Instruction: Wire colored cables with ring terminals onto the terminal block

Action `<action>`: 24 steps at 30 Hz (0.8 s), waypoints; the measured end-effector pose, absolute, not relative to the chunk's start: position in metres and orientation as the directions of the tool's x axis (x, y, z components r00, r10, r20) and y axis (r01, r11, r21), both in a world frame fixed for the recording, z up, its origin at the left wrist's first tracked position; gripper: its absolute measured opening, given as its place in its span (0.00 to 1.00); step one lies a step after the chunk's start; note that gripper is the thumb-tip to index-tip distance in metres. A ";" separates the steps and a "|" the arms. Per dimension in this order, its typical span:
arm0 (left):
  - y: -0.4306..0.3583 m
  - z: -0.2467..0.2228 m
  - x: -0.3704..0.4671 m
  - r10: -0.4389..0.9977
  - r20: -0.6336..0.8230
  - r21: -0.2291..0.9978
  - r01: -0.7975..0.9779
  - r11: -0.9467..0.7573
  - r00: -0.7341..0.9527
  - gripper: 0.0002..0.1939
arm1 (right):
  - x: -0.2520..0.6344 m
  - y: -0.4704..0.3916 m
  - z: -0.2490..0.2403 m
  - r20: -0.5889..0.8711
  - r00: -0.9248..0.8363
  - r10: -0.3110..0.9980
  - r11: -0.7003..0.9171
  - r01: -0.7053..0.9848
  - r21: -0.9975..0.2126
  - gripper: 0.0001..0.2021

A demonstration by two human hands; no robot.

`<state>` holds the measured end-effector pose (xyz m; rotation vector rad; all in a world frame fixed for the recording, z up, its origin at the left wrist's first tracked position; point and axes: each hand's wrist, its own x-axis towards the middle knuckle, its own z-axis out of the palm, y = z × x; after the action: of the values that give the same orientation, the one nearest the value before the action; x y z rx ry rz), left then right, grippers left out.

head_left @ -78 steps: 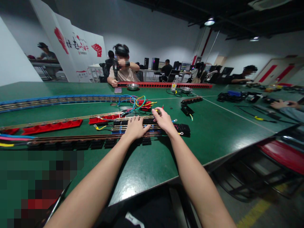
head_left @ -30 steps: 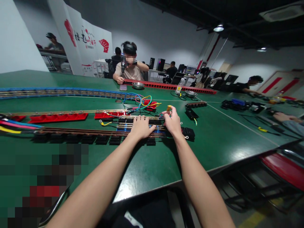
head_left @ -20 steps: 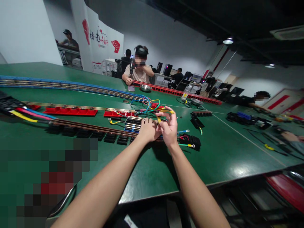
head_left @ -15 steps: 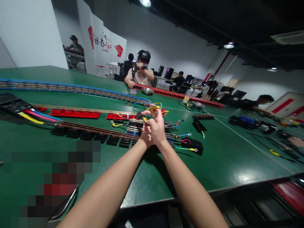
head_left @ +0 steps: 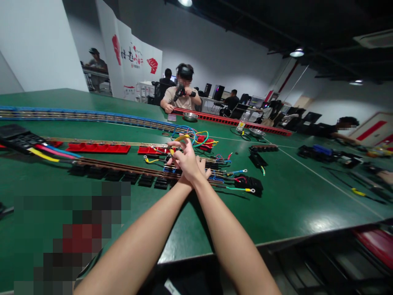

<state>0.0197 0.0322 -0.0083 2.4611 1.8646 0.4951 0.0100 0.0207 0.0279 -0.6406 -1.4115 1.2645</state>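
My forearms cross at the wrists over the conductor rails. My right hand lies on top, its fingers closed round a bent yellow wire. Beneath it, my left hand is partly hidden; the fingers that show are spread over the short rail pieces. Brown rails with black holders run left from the hands. A black end block lies to their right, near a green wire with a ring terminal. Blue and green wires loop just behind the hands.
Red holders and a long blue rail lie on the green table. Across it, a person holds a black power tool near a long red rail and a metal bowl. Black parts lie right.
My right hand has moved left with the yellow wire, and my wrists now cross more. Fingers of my left hand show at the right. The person opposite has lowered and turned the power tool.
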 end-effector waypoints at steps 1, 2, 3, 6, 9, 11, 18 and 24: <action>0.032 -0.008 0.020 0.946 0.219 0.169 0.945 -0.280 0.241 0.27 | 0.011 0.021 0.028 0.371 -0.279 0.886 0.308 -0.244 -0.920 0.26; 0.032 -0.008 0.020 0.950 0.198 0.143 0.951 -0.273 0.243 0.27 | 0.011 0.021 0.028 0.380 -0.297 0.876 0.322 -0.228 -0.919 0.27; 0.032 -0.008 0.020 0.950 0.190 0.136 0.952 -0.274 0.247 0.27 | 0.011 0.020 0.028 0.379 -0.321 0.868 0.329 -0.200 -0.923 0.27; 0.031 -0.008 0.019 0.945 0.215 0.177 0.941 -0.287 0.248 0.27 | 0.015 0.018 0.023 0.334 -0.373 0.866 0.323 -0.093 -0.942 0.29; 0.030 -0.011 0.019 0.941 0.243 0.192 0.939 -0.284 0.235 0.26 | 0.020 0.016 0.014 0.303 -0.330 0.894 0.328 0.022 -0.944 0.32; 0.031 -0.013 0.020 0.940 0.248 0.193 0.939 -0.284 0.233 0.26 | 0.023 0.016 0.009 0.324 -0.282 0.903 0.362 0.094 -0.927 0.33; 0.033 -0.015 0.020 0.941 0.238 0.196 0.937 -0.290 0.242 0.27 | 0.019 0.013 0.020 0.395 -0.305 0.866 0.472 0.243 -0.847 0.35; 0.032 -0.014 0.018 0.940 0.236 0.185 0.939 -0.291 0.245 0.28 | 0.019 0.011 0.026 0.397 -0.331 0.856 0.480 0.222 -0.849 0.34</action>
<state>0.0184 0.0317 -0.0138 2.4740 1.8672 0.4760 0.0187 0.0112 0.0260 -0.9080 -1.8184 0.8777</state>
